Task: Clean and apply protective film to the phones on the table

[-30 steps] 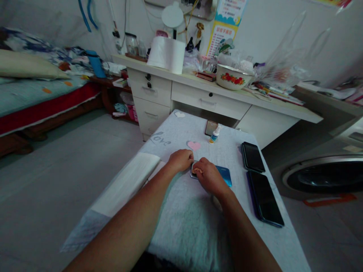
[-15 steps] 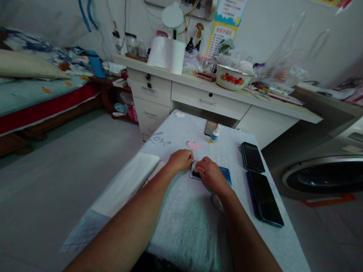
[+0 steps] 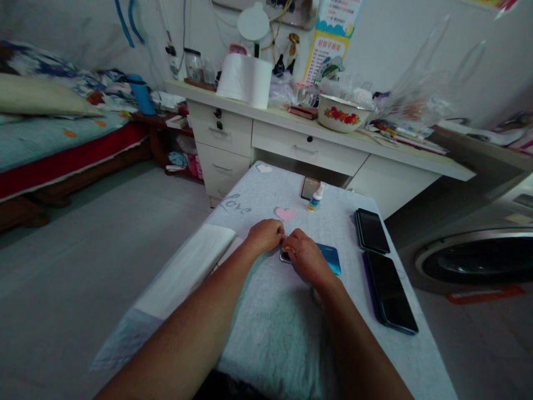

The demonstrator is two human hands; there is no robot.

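While lying lengthwise left-to-right on the worktop, seen as a blue phone beneath a bent right hand apparently pinching something pale, right of a curled left hand with unclear hold.

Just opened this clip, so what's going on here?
A person is bent over a cloth-covered table, working with both bare hands on a blue phone that lies flat. The right hand reaches over the phone, fingers down near its left end; what they pinch is too small to tell. The left hand is curled at that same end. Beyond them stands a small spray bottle, and two dark-screened devices lie along the right side.
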